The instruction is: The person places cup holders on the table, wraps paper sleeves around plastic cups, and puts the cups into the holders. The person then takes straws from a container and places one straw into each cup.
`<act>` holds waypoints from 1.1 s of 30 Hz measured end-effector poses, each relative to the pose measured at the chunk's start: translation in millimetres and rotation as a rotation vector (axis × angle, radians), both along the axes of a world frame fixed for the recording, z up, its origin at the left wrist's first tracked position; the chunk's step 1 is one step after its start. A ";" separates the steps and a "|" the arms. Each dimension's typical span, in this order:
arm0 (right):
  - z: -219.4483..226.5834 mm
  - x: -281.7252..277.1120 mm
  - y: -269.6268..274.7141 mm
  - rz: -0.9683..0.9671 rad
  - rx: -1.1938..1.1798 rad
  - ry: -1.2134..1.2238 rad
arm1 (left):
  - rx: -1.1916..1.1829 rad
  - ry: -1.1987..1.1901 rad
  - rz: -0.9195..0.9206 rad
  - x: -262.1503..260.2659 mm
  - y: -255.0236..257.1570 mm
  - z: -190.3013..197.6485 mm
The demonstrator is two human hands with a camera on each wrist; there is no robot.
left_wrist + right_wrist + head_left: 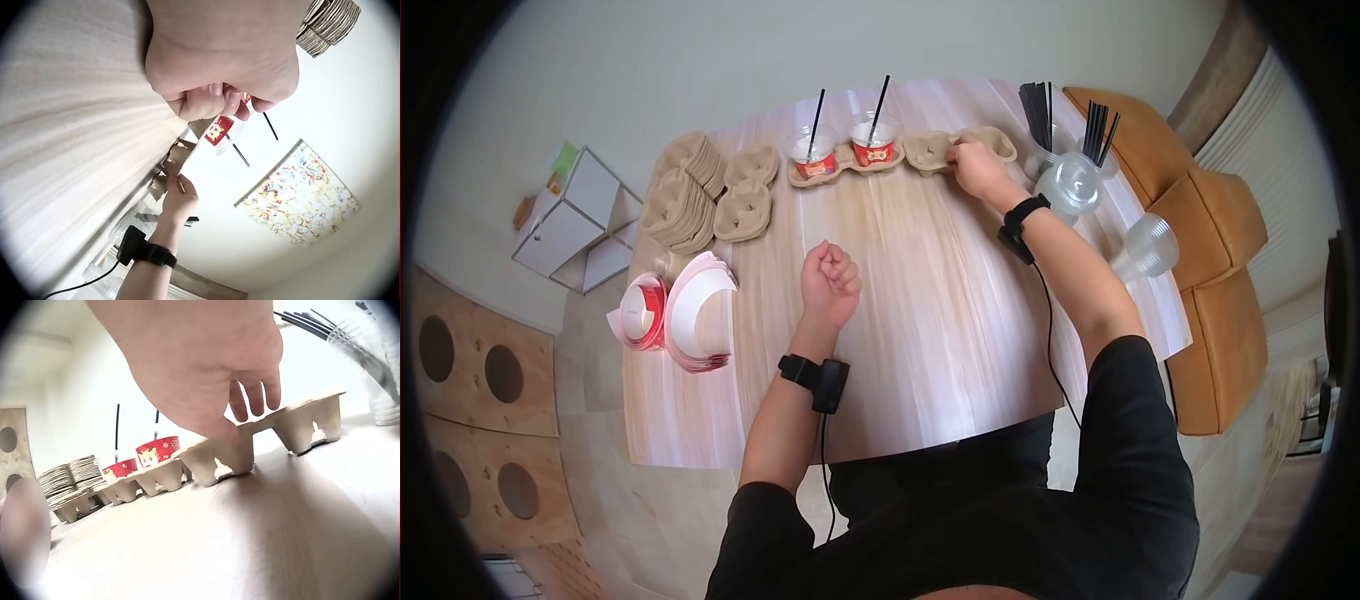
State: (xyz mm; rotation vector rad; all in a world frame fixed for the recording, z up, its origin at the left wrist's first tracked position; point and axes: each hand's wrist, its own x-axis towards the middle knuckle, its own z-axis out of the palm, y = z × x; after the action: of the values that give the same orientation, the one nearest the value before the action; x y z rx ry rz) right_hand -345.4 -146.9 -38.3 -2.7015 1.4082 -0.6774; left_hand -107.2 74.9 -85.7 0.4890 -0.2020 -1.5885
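My right hand (984,174) pinches the middle of a brown pulp two-cup carrier (926,150) at the back right of the table. In the right wrist view its thumb lies at the carrier's near rim, with the other fingers over the top. Both of that carrier's wells hold no cup. Just left of it, another carrier (832,174) bears two clear-topped red cups (873,152) with black straws (816,125). My left hand (831,284) holds nothing over the table's middle, its fingers loosely curled.
Stacked carriers (677,212) and another carrier (743,208) stand back left. Paper bowls (643,312) and pink-rimmed paper pieces (700,315) lie left. On the right are clear domed lids (1072,185), clear cups (1148,246) and black straws (1097,130). Wrist cables trail towards me.
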 end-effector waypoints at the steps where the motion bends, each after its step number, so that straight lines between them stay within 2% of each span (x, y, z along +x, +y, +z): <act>1: -0.7 1.3 -2.0 0.002 -0.001 0.001 | -0.001 0.001 0.002 -1.5 0.1 1.0; 9: 5.4 9.2 -2.3 -0.140 0.030 0.050 | 0.001 -0.023 -0.003 -3.1 -0.1 1.9; 11: 2.5 10.9 -0.4 -0.085 0.058 0.055 | -0.019 0.014 -0.037 -0.5 0.0 0.7; 13: 15.6 0.6 33.0 0.065 -0.096 -0.118 | -0.031 0.058 -0.074 1.0 0.5 -3.7; 14: 23.3 -12.6 52.4 0.035 -0.092 -0.119 | -0.067 0.077 -0.084 2.9 0.8 -5.3; 16: 41.8 -31.3 87.7 0.242 -0.137 -0.296 | -0.101 0.098 -0.110 4.3 0.9 -6.0; 19: 91.7 -95.0 146.8 0.229 -0.103 -0.316 | -0.080 0.107 -0.090 3.5 1.6 -5.5; 22: 115.8 -173.9 174.1 -0.070 -0.172 -0.212 | -0.093 0.097 -0.106 4.0 0.2 -8.2; 23: 118.1 -201.0 177.2 -0.170 -0.218 -0.158 | -0.074 0.059 -0.078 2.1 0.0 -5.4; 26: 100.3 -270.3 184.4 -0.288 -0.275 -0.003 | -0.052 0.017 -0.053 -1.1 -3.3 -6.8; 28: 90.3 -296.6 189.8 -0.218 -0.075 0.148 | -0.050 0.005 -0.050 -4.3 -4.3 -6.8; 33: 82.8 -313.9 184.7 -0.191 0.024 0.119 | -0.081 -0.038 -0.057 -3.3 -3.0 -6.2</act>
State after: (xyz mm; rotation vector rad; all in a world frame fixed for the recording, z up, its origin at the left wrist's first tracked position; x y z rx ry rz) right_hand -659.3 37.8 44.5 -2.6525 1.7074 -0.5105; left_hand -110.5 72.0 -91.9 0.4541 -0.3107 -1.6210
